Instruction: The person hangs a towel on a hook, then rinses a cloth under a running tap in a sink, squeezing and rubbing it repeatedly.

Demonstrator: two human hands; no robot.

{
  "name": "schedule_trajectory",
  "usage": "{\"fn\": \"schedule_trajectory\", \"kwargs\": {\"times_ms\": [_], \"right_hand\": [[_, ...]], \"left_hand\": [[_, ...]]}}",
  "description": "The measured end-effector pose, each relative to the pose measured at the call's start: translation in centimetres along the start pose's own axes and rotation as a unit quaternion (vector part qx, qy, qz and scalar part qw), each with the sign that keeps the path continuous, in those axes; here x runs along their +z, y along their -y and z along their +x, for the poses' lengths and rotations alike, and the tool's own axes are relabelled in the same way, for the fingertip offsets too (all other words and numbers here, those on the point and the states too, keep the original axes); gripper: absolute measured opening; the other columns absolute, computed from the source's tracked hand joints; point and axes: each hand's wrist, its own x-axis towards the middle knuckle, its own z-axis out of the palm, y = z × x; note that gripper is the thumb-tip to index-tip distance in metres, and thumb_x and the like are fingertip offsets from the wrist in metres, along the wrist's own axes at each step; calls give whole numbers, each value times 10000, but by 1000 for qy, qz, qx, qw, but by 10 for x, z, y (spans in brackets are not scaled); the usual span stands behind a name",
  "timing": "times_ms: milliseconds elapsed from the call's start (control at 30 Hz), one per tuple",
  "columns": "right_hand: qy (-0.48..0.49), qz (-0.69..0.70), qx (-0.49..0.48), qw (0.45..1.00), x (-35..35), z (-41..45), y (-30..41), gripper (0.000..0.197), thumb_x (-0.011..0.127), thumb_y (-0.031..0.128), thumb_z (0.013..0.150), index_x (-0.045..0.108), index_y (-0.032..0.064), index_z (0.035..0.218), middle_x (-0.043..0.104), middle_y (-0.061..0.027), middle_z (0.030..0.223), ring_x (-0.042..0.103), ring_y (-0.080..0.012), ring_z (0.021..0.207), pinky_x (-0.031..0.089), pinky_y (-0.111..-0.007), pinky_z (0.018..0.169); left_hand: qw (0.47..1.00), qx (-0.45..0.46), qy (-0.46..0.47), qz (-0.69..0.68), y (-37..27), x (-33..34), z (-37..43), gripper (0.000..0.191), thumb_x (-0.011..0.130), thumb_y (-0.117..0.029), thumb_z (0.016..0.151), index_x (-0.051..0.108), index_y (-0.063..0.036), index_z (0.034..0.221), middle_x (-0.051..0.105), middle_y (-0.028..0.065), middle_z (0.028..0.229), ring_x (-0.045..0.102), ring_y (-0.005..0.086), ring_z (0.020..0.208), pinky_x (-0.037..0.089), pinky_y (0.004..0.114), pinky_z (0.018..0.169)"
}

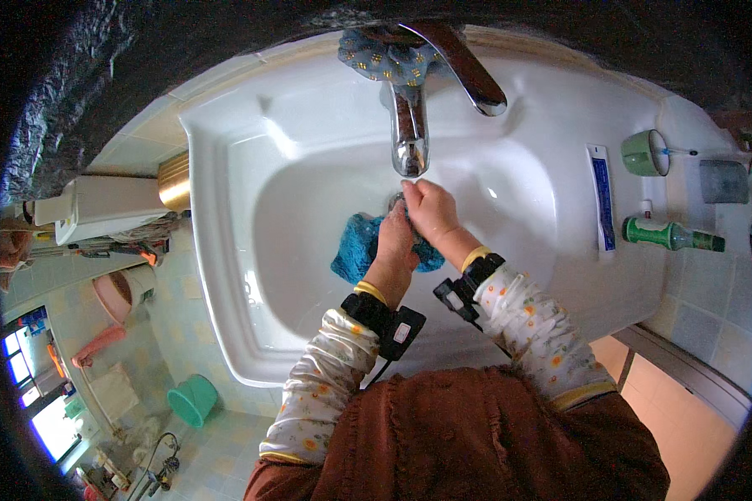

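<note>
Over the white washbasin (288,188), my left hand (396,241) and my right hand (432,210) are close together just below the spout of the chrome faucet (410,144). A wet blue cloth (356,247) lies in the basin under my hands and shows on both sides of the left one. The fingers of the right hand are curled in; whether they hold anything is hidden. The left hand's fingers point toward the drain, and its grip on the cloth cannot be made out. Patterned sleeve covers and black wrist straps are on both forearms.
On the basin's right ledge lies a toothpaste tube (601,197). Beyond it are a green cup (645,153) and a green bottle (670,233) on its side. The faucet's lever (476,81) extends to the right. A teal bucket (192,401) is on the tiled floor at lower left.
</note>
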Motion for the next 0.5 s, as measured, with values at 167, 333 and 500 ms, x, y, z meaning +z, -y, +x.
{"fn": "schedule_trajectory", "kwargs": {"times_ms": [167,333,500], "right_hand": [[12,87,-159,983,13,-43,32,313,454,318,781,510,29,673,543,-156,665,532,-340,625,432,-412,574],[-30,19,-24,999,0,-3,-3,342,450,319,787,520,36,607,533,-162,613,526,-339,597,418,-418,546],[6,112,-148,983,12,-44,38,272,468,283,781,524,41,669,549,-144,668,532,-338,614,430,-415,559]], "left_hand": [[982,135,72,110,14,-24,4,256,416,-284,794,493,-58,886,534,70,813,524,180,698,434,304,561],[995,-75,-11,-62,-28,16,-34,339,334,-324,844,495,-45,949,519,45,765,487,134,603,394,269,442],[973,169,157,34,7,-57,13,279,353,-291,850,504,-58,821,531,6,725,505,203,633,418,327,524]]}}
